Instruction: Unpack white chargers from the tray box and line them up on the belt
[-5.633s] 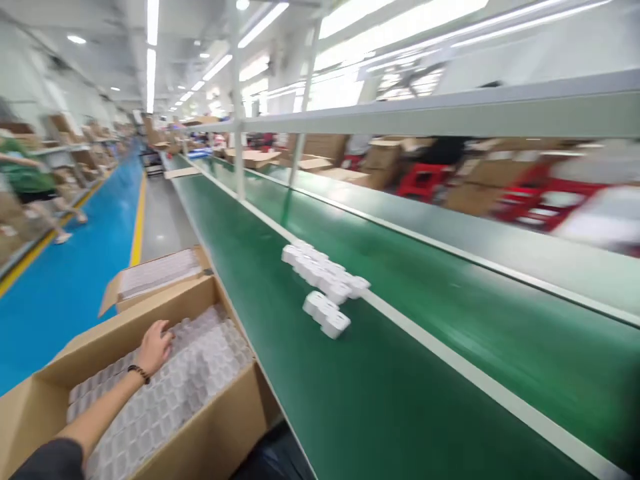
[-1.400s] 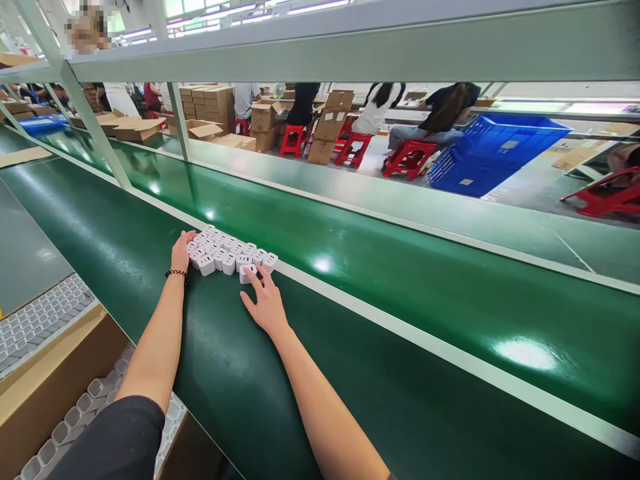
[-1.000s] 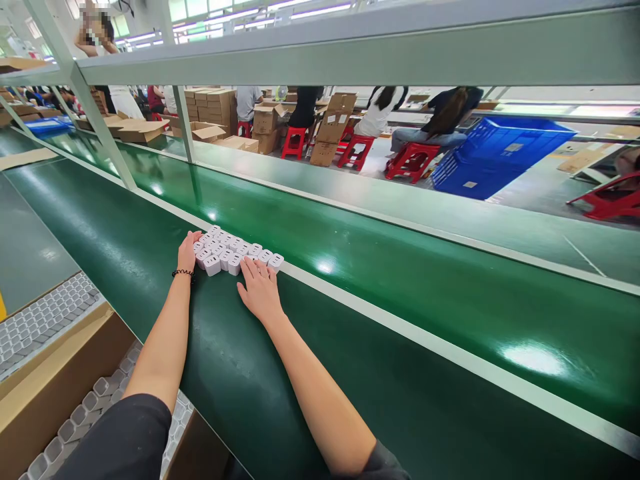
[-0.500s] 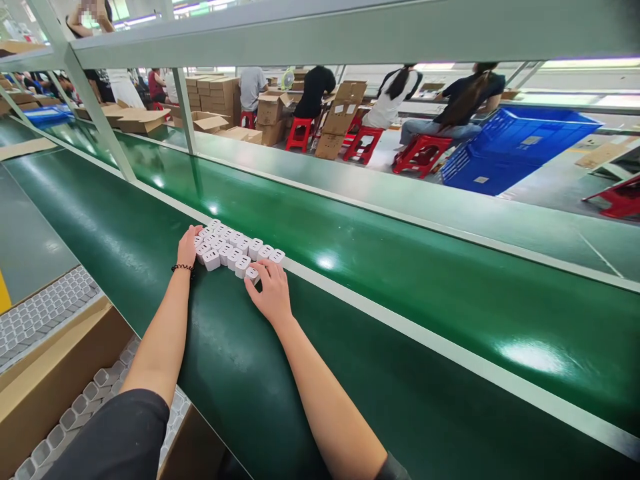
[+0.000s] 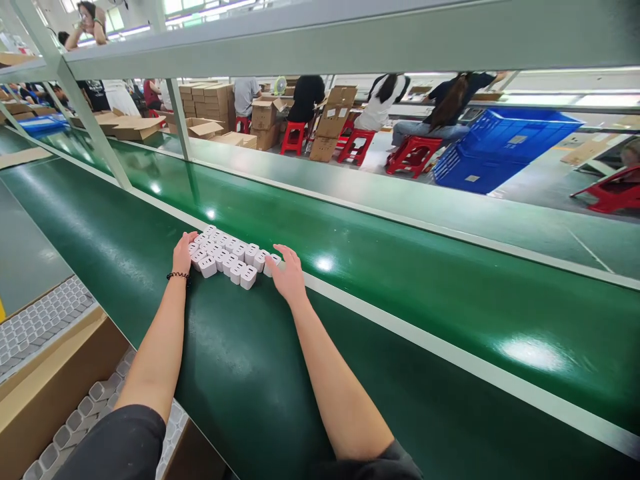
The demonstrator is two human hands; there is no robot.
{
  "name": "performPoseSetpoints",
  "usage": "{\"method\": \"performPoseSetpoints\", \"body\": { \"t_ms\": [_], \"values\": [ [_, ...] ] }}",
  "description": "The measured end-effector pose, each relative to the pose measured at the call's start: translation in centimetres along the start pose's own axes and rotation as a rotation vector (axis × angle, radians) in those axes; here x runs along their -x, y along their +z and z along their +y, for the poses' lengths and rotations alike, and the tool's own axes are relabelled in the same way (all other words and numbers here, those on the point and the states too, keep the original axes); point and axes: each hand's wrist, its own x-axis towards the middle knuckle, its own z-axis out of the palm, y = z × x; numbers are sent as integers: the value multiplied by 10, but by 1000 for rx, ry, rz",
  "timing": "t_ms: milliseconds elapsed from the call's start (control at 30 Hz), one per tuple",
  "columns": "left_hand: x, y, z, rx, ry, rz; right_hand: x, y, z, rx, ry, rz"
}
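Observation:
Several small white chargers (image 5: pixel 225 255) stand packed together in a cluster on the green conveyor belt (image 5: pixel 240 373), beside its pale dividing strip (image 5: pixel 400 331). My left hand (image 5: pixel 182 252), with a dark bead bracelet at the wrist, rests flat against the cluster's left end, fingers stretched out. My right hand (image 5: pixel 288 275) lies open against the right end, palm turned toward the chargers, touching the last one. Neither hand holds anything.
A cardboard box (image 5: pixel 50 393) with clear plastic trays (image 5: pixel 85 413) stands at my lower left. A grey frame rail (image 5: pixel 350 40) runs overhead. Beyond the belt, people sit on red stools (image 5: pixel 413 152) among cardboard boxes (image 5: pixel 340 110) and a blue crate (image 5: pixel 500 143).
My right hand slid from the cluster's near side round to its right end and opened. Earlier my left hand left the box and went to the chargers.

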Motion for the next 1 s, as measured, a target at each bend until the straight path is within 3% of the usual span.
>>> {"method": "performPoseSetpoints", "body": {
  "t_ms": [167, 333, 600, 1000],
  "values": [
    [-2, 0, -3, 21, -12, -6, -51, -2, 5, -52, 111, -267],
    [-1, 0, -3, 27, -25, -10, -57, 8, 3, -120, 183, -455],
    [0, 1, -2, 13, -15, -16, -27, -2, 11, -262, 234, -330],
    [-3, 0, -6, -12, 10, -16, 2, -4, 11, -167, 256, -287]
  ]
}}
